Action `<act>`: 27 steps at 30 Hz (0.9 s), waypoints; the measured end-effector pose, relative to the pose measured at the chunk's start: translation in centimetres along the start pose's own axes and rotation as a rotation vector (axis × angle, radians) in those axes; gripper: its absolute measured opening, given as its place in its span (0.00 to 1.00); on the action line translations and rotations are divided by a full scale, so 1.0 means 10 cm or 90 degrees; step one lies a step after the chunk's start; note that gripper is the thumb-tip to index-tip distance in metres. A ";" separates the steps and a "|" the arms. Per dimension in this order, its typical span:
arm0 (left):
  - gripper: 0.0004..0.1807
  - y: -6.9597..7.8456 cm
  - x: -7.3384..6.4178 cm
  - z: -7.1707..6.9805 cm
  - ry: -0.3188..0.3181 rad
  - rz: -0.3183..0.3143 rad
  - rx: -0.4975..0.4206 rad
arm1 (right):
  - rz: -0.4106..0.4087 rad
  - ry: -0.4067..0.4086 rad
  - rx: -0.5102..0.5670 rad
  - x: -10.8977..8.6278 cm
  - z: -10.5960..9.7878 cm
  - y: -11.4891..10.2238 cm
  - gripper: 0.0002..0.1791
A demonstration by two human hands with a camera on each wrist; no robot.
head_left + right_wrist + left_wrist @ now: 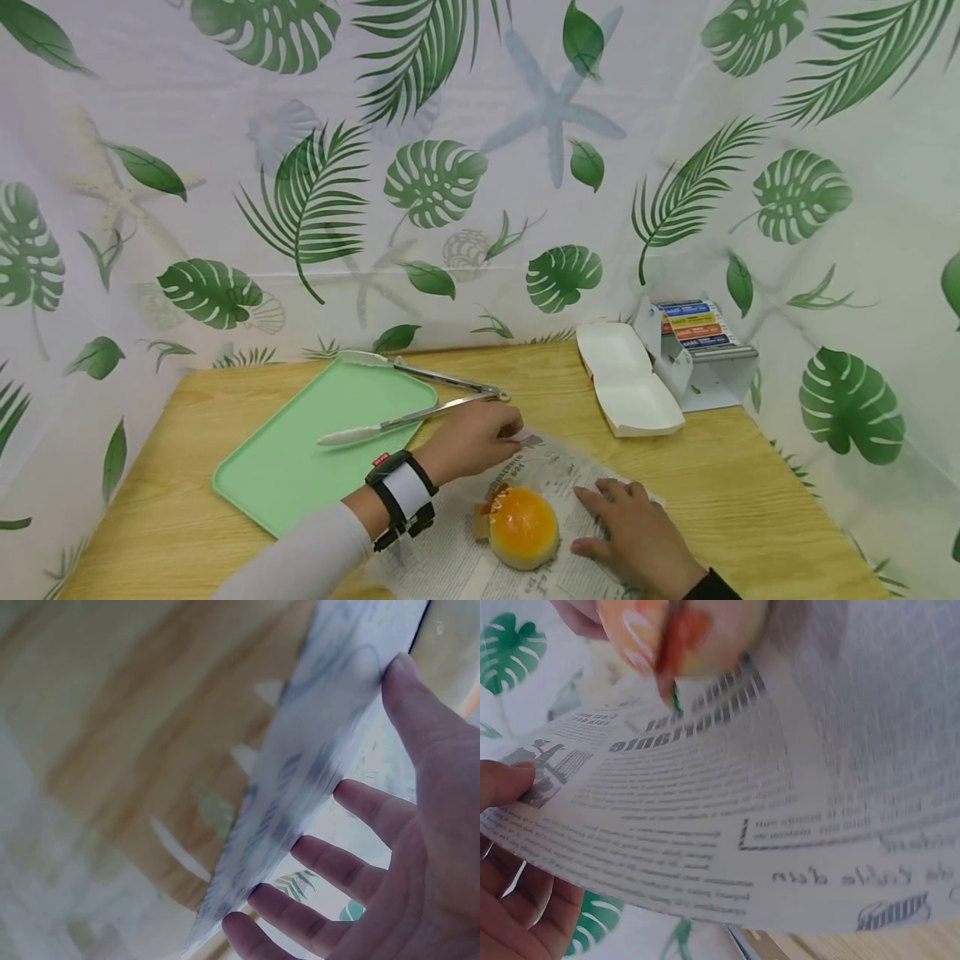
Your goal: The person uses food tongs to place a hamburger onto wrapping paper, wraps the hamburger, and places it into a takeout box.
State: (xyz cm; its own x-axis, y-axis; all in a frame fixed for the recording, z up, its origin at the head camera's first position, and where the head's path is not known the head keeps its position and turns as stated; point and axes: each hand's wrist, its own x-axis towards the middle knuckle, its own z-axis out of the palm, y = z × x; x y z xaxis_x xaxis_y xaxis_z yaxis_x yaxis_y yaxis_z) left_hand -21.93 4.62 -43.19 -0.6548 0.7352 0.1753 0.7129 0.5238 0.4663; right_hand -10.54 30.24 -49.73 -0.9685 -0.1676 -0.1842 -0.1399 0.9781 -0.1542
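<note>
A sheet of newsprint-patterned wrapping paper (442,533) lies in front of me, with a round, glossy orange-topped bun (525,529) on it. Beside the bun's left edge is a small brown piece (481,523). My left hand (472,437) pinches the paper's far edge; in the left wrist view its thumb (506,784) presses on the printed face, with fingers underneath, and the sheet curves upward. To the right of the bun, my right hand (637,533) has its fingers spread, with fingertips (315,851) against the paper in the right wrist view.
A green tray (300,450) lies at the left, with metal tongs (442,408) across its far right part, close behind my left hand. An open white takeaway box (637,400) stands at the back right, next to a white holder (705,371) of colourful packets. Patterned curtain (480,250) surrounds the wooden table (757,500).
</note>
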 end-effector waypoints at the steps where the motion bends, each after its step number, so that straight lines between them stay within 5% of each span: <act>1: 0.06 0.04 -0.04 0.02 0.008 0.010 0.000 | -0.001 0.003 0.001 0.00 0.00 0.01 0.44; 8: 0.04 0.29 -0.38 0.18 -0.029 0.060 0.024 | -0.028 0.033 0.041 -0.05 0.04 0.05 0.41; 16: 0.09 0.34 -0.64 0.38 -0.036 0.176 0.140 | -0.051 0.084 0.058 -0.08 0.02 0.08 0.28; 19: 0.03 0.32 -0.71 0.40 -0.045 0.223 0.172 | -0.050 0.072 0.057 -0.09 0.01 0.08 0.27; 21: 0.07 0.31 -0.74 0.41 -0.066 0.242 0.184 | -0.049 0.064 0.055 -0.10 0.01 0.07 0.26; 27: 0.13 0.31 -0.77 0.42 -0.087 0.251 0.199 | -0.050 0.050 0.047 -0.11 0.02 0.07 0.26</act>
State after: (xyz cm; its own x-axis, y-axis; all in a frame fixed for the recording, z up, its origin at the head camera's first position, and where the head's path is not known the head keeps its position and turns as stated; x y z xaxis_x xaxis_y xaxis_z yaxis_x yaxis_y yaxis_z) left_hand -13.67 2.37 -46.74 -0.2983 0.9409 0.1606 0.9531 0.2846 0.1031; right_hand -9.56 31.11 -49.79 -0.9687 -0.2303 -0.0927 -0.2033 0.9502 -0.2360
